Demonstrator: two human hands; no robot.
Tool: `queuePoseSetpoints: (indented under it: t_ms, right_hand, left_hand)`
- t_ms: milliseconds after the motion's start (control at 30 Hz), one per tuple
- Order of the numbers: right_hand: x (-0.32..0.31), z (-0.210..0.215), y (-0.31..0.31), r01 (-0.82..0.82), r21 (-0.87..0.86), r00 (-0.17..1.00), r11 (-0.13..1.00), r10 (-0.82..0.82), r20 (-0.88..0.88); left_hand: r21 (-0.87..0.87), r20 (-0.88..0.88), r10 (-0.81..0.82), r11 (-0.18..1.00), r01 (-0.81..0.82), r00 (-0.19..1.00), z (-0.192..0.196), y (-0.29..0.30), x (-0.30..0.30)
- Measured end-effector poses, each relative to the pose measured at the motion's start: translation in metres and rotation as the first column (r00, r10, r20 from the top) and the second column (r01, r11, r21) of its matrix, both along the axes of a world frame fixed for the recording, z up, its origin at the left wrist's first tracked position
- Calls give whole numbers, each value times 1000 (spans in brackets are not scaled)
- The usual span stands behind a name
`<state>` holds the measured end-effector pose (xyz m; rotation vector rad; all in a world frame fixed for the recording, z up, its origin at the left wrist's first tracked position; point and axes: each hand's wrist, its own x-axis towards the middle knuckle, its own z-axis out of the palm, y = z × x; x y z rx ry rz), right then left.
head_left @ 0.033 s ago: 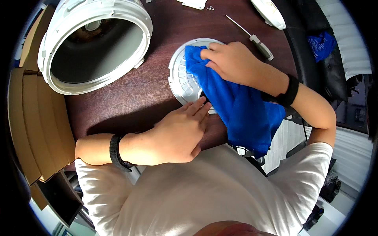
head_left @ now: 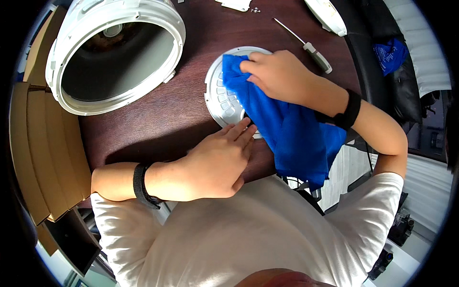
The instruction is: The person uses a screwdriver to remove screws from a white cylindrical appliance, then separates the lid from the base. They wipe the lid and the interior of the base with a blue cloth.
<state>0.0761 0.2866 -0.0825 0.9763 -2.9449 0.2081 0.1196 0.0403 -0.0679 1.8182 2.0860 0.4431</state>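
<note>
A round silver metal disc (head_left: pixel 221 103) with a raised pattern lies on the dark brown table. Bunched in my right hand (head_left: pixel 277 74) is a blue cloth (head_left: pixel 291 131), pressed onto the disc's upper part. The cloth covers much of the disc's right side and drapes over the table's near edge. My left hand (head_left: pixel 217 162) rests palm down at the near rim of the disc, its fingers stretched out and touching the metal close to a dark central opening. Nothing shows in the left hand.
A large white drum-shaped housing (head_left: pixel 119 103) stands at the far left, its open mouth toward me. Beyond the disc lie a screwdriver (head_left: pixel 316 56), small screws (head_left: pixel 256 10) and white plastic parts (head_left: pixel 327 16). Cardboard (head_left: pixel 55 143) borders the table's left side.
My right hand and the cloth's upper end have shifted very slightly left across the disc. The left hand has stayed in place.
</note>
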Motion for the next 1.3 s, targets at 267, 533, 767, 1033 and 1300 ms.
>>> queuePoseSetpoints:
  t_ms: [267,533,767,1033,1300]
  right_hand:
    - [28,0,-32,-256,-3,966,967,256,35]
    - [-22,-7,1,51,29,985,998,-45,-168]
    - [15,15,27,63,154,998,986,-63,-3]
    - [31,10,-28,-99,-24,988,995,102,119]
    - [-11,-2,9,84,22,996,996,-83,-43]
  left_hand:
    - [-292,195,-29,952,86,980,13,8,-9]
    - [13,-16,13,1000,-13,1000,1,-4,1]
    - [49,-84,-10,999,14,996,-10,-6,1]
    - [-319,178,-56,941,111,982,19,10,-8]
    - [-41,-24,-27,999,26,999,0,-3,0]
